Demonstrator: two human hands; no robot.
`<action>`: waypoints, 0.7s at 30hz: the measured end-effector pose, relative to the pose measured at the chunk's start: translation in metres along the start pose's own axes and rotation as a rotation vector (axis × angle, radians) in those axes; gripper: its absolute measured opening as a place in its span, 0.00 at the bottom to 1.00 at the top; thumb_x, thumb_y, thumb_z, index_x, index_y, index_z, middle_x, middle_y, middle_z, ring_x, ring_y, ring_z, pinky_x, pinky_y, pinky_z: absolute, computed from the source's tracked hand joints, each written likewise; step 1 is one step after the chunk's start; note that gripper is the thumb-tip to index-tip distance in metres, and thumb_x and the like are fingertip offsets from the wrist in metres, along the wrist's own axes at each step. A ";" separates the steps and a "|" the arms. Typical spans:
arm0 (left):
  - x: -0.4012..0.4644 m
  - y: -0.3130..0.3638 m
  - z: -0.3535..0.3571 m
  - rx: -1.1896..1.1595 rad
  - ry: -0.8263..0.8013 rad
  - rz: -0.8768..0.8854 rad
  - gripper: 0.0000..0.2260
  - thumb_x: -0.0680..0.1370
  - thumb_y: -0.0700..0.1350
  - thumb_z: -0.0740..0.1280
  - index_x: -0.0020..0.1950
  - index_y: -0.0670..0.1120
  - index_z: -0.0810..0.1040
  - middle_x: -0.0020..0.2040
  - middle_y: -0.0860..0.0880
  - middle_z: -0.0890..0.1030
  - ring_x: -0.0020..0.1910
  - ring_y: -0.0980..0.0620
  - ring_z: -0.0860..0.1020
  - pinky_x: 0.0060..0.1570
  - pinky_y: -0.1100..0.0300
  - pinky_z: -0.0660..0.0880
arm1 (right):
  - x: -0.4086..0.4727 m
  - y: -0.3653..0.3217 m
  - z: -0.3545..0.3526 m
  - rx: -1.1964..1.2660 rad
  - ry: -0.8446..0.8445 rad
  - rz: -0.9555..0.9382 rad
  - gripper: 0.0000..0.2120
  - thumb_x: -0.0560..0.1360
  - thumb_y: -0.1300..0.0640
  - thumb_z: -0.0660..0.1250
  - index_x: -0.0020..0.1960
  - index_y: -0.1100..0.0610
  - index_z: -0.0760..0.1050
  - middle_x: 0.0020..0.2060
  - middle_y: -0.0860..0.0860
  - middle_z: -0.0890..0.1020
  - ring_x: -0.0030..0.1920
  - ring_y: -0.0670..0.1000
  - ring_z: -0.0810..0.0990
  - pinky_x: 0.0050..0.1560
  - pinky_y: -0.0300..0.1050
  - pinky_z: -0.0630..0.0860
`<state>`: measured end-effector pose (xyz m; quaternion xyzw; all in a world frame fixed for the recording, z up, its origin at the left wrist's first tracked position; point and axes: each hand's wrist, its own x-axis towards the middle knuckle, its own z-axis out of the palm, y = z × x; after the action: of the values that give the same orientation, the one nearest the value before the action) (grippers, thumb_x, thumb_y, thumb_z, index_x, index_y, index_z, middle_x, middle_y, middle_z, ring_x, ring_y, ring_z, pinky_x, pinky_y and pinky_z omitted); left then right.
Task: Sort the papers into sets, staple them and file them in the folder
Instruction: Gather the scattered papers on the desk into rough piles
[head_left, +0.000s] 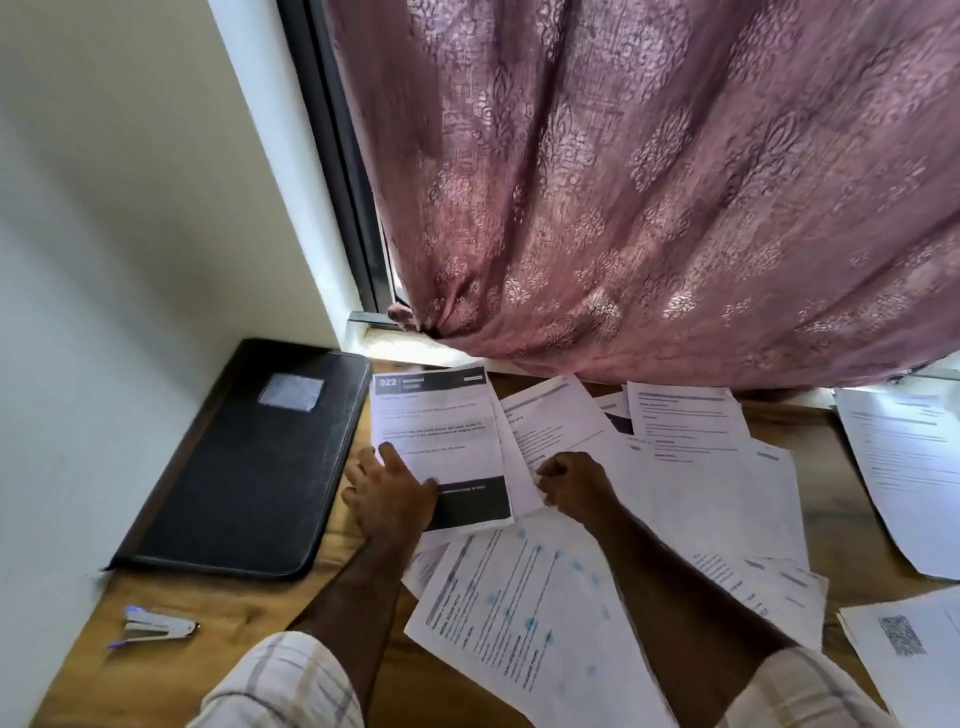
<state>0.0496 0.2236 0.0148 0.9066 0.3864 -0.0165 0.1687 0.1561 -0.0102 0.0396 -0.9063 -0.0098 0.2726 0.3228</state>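
Papers: loose sheets fanned across the wooden desk, overlapping, none yet squared into a set that we can see.
Sheet in hand: the "922" page with dark bands at head and foot; its long axis runs away from us toward the curtain, tilted slightly.
Left hand: lies on the near left corner of that page, fingers fairly straight and spread, pressing or sliding it; we see no pinch.
Right hand: fingers curled at the near edge of the neighbouring white sheet, just right of the 922 page; it looks like a pinch on that edge.
Key relation: both hands sit at the near ends of their sheets, so we judge gathering means drawing them toward us.
Folder: black, closed, flat at far left, touching the 922 page's left edge; contents hidden. Left hand is nearer.
Stapler: near left, well apart from the papers, untouched.
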 end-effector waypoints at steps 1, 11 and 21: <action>0.002 0.009 0.002 0.003 0.014 0.024 0.36 0.73 0.62 0.73 0.73 0.48 0.64 0.76 0.41 0.65 0.71 0.38 0.66 0.70 0.38 0.66 | 0.001 0.006 -0.010 0.012 0.024 0.021 0.07 0.79 0.54 0.75 0.44 0.50 0.78 0.47 0.50 0.85 0.47 0.53 0.86 0.53 0.47 0.85; -0.008 0.129 0.038 0.052 -0.090 0.488 0.28 0.77 0.60 0.70 0.74 0.50 0.71 0.79 0.46 0.66 0.76 0.41 0.64 0.74 0.42 0.66 | 0.025 0.051 -0.090 -0.269 0.357 -0.103 0.16 0.78 0.61 0.68 0.65 0.57 0.80 0.59 0.59 0.78 0.61 0.65 0.78 0.60 0.58 0.78; -0.017 0.201 0.062 0.131 -0.319 0.667 0.27 0.78 0.57 0.73 0.75 0.51 0.73 0.79 0.52 0.68 0.76 0.45 0.65 0.74 0.45 0.67 | 0.102 0.057 -0.125 -0.529 0.052 -0.097 0.29 0.75 0.49 0.69 0.73 0.56 0.69 0.65 0.60 0.78 0.66 0.65 0.76 0.67 0.58 0.74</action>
<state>0.1854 0.0627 0.0184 0.9775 0.0370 -0.1264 0.1646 0.2966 -0.1085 0.0366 -0.9644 -0.1159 0.2212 0.0877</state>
